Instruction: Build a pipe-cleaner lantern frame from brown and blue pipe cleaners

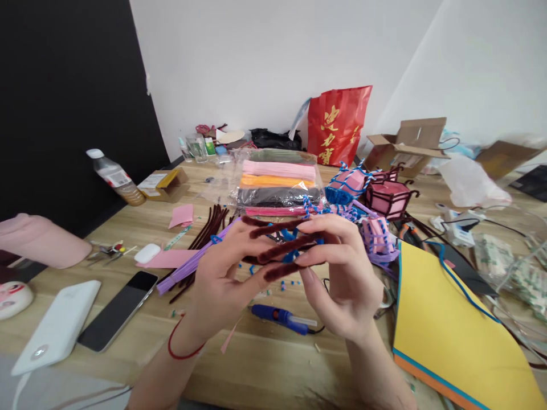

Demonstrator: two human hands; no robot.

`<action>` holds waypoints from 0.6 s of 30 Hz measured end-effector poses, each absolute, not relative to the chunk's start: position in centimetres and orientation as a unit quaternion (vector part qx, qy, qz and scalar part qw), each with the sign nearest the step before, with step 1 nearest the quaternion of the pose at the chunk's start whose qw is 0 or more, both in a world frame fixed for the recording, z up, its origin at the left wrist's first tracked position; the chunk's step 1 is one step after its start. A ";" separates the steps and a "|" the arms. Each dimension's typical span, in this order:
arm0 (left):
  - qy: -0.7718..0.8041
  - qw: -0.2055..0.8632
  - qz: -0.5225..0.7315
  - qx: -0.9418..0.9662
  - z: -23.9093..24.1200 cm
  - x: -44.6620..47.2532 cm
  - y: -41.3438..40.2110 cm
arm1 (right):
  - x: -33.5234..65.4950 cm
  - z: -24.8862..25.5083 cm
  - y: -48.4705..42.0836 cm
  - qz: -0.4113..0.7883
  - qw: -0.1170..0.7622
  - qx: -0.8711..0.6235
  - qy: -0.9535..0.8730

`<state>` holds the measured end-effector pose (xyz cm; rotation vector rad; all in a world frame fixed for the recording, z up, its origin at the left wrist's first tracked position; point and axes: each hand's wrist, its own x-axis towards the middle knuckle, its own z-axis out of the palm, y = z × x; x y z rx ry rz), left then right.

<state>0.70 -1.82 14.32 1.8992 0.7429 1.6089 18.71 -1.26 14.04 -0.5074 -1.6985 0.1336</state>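
Between my two hands, above the middle of the table, are dark brown pipe cleaners [286,249] bent into a frame-like shape. My left hand [231,267] grips the left side of it, thumb below and fingers above. On the other side, my right hand [342,267] pinches the right ends between thumb and fingertips. Part of the shape is hidden by my fingers. Below my hands lies a blue glue gun [280,318] with a clear stick in its back. Loose brown pipe cleaners [209,228] and a purple bundle [188,270] lie beside my left hand.
Behind my hands sits a clear bag of coloured pipe cleaners [277,179]. Pink lantern-like crafts [388,199] stand at right, near yellow sheets [457,324]. A phone [119,310], power bank [57,324] and tilted bottle [115,176] are left. A red bag [339,125] stands behind.
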 end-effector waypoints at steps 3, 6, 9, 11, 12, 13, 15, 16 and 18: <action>0.302 0.270 0.604 0.686 14.3 0.9 -1.9 | 18.8 14.0 -1.4 0.063 0.624 -0.213 -0.750; 0.303 0.270 0.615 0.676 14.3 1.0 -1.9 | 18.5 13.9 -1.3 0.020 0.632 -0.211 -0.745; 0.290 0.281 0.619 0.674 14.4 0.9 -2.1 | 18.2 13.8 -1.2 -0.036 0.644 -0.210 -0.735; 0.303 0.280 0.625 0.662 14.5 1.0 -2.2 | 18.0 13.8 -1.1 -0.068 0.643 -0.214 -0.732; 0.311 0.282 0.628 0.655 14.6 1.0 -2.3 | 17.9 13.8 -1.1 -0.083 0.644 -0.217 -0.729; 0.315 0.289 0.630 0.648 14.6 1.1 -2.4 | 17.9 13.7 -1.1 -0.097 0.645 -0.219 -0.726; 0.313 0.312 0.629 0.640 14.8 1.2 -2.4 | 17.8 13.7 -1.1 -0.118 0.646 -0.221 -0.721; 0.309 0.322 0.628 0.637 14.8 1.3 -2.4 | 17.8 13.7 -1.1 -0.123 0.646 -0.221 -0.721; 0.301 0.334 0.630 0.633 14.9 1.4 -2.4 | 17.7 13.7 -1.1 -0.122 0.640 -0.226 -0.724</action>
